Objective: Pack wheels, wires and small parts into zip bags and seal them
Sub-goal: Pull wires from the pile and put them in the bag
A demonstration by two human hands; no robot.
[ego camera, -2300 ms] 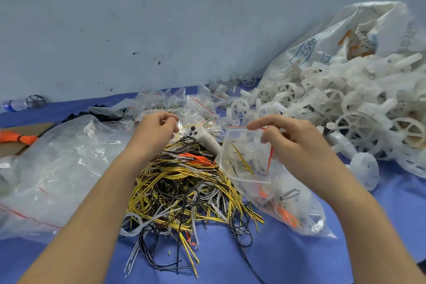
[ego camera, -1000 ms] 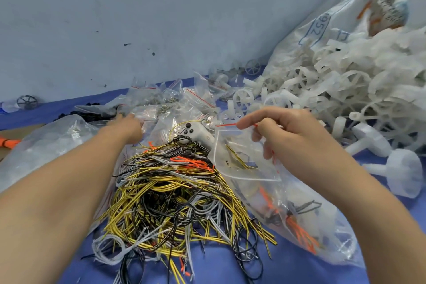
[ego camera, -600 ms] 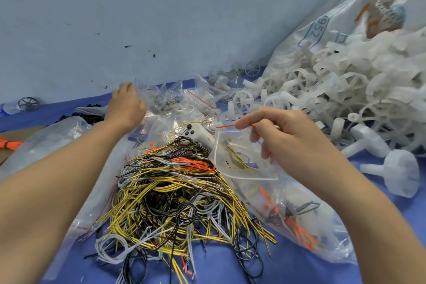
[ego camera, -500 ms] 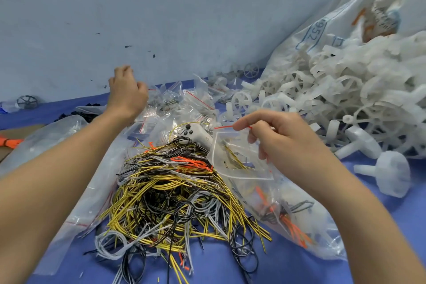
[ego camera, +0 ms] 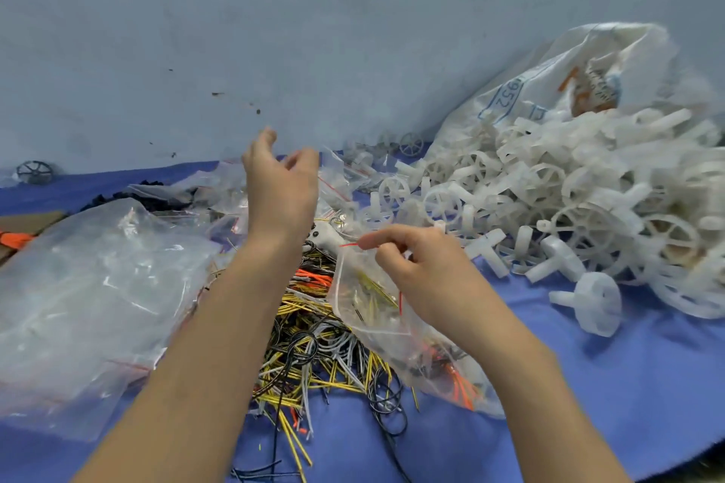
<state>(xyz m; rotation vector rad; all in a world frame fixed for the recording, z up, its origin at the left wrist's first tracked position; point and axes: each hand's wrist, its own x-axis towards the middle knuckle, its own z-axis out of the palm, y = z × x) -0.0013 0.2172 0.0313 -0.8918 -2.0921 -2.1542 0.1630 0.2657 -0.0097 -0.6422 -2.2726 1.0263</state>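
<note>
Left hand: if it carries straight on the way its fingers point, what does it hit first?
Likely the small zip bags heaped just beyond the left hand, whose loosely curled fingers point away and right. Depth is unclear; it may pass above them toward the wall.

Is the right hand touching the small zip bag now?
Touching. The head view shows the right hand pinching the small zip bag at its red-lined top edge.

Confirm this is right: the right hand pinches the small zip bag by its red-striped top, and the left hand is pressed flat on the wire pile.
Not quite. The right hand does pinch the small zip bag by its red-striped top, but the left hand is not on the wire pile. The head view shows it raised above the heap of bags, fingers loosely curled, holding nothing visible.
</note>
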